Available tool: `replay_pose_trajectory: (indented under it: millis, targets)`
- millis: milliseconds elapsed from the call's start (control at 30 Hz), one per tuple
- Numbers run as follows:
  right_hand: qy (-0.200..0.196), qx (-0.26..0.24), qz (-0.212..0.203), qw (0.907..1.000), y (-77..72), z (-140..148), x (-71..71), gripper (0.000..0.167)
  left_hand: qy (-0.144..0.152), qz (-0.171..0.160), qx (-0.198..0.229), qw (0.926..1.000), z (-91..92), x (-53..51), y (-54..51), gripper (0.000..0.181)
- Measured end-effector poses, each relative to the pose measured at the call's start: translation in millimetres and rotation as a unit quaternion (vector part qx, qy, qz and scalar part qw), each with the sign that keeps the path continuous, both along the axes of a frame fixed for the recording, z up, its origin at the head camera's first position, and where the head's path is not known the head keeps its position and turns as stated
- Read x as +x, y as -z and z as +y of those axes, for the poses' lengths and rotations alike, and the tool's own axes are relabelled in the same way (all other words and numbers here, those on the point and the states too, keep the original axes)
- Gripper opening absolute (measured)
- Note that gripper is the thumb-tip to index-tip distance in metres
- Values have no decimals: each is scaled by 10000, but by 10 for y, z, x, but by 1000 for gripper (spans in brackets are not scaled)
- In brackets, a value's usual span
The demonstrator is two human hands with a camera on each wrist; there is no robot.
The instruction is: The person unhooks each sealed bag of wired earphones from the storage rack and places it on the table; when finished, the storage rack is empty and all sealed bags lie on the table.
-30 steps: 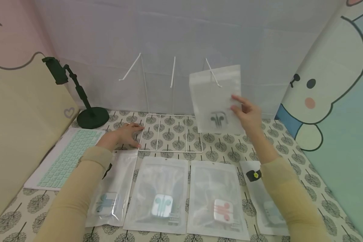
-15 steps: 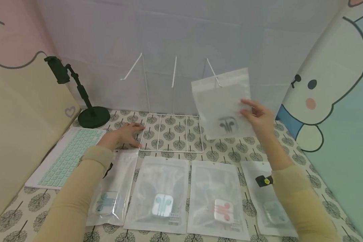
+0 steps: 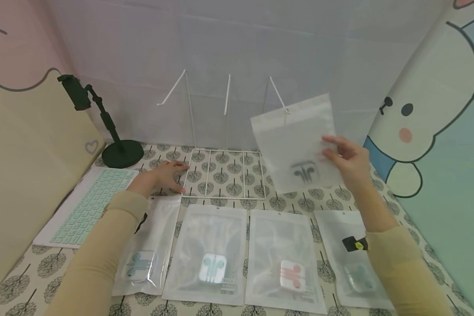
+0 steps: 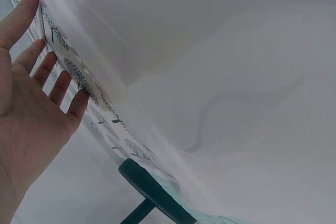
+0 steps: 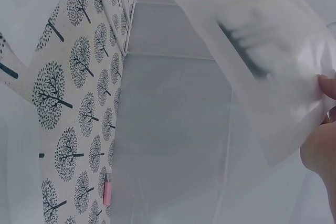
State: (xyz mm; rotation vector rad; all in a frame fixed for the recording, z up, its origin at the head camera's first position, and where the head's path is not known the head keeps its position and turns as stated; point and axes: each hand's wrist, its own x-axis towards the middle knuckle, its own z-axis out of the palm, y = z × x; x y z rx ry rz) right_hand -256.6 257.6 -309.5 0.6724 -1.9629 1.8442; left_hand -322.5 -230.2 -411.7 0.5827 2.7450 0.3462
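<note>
My right hand (image 3: 349,162) pinches the right edge of a frosted zip bag (image 3: 290,142) with dark earphones showing inside. The bag hangs tilted, its top strip at the tip of the rack's right hook (image 3: 277,91). I cannot tell if the tip passes through the bag's hole. In the right wrist view the bag (image 5: 273,98) bends away from the thumb. My left hand (image 3: 162,177) lies with spread fingers at the left side of the white wire rack's base (image 3: 223,198). The left wrist view shows these fingers (image 4: 60,87) extended. The rack's middle hook (image 3: 227,94) and left hook (image 3: 171,87) bear nothing.
Along the front lie several earphone bags: a left one (image 3: 158,237), one with mint earphones (image 3: 209,232), one with pink earphones (image 3: 280,237) and a right one (image 3: 332,224) partly under my arm. A mint keyboard (image 3: 91,204) and dark phone stand (image 3: 122,153) are at left.
My right hand has moved right and slightly down, drawing the bag along and tilting it; its top strip is now at the right hook's tip. My left hand has stayed at the rack base.
</note>
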Motion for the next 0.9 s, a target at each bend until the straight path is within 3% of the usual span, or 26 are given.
replay_pose_trajectory:
  millis: [267,533,700,900]
  targets:
    - [-209,-88,123,9997,-9,44,96,34,19,27,-60,10000,2,-2,1,92]
    - [180,-10,-168,9997,-62,116,206,33,7,33,-42,10000,13,-2,-1,91]
    - [84,-485,-255,9985,-114,192,232,34,47,72,-71,9999,2,-8,10,91]
    - [278,-1041,-487,9930,-158,289,230,35,48,75,-54,9999,-3,-16,11,90]
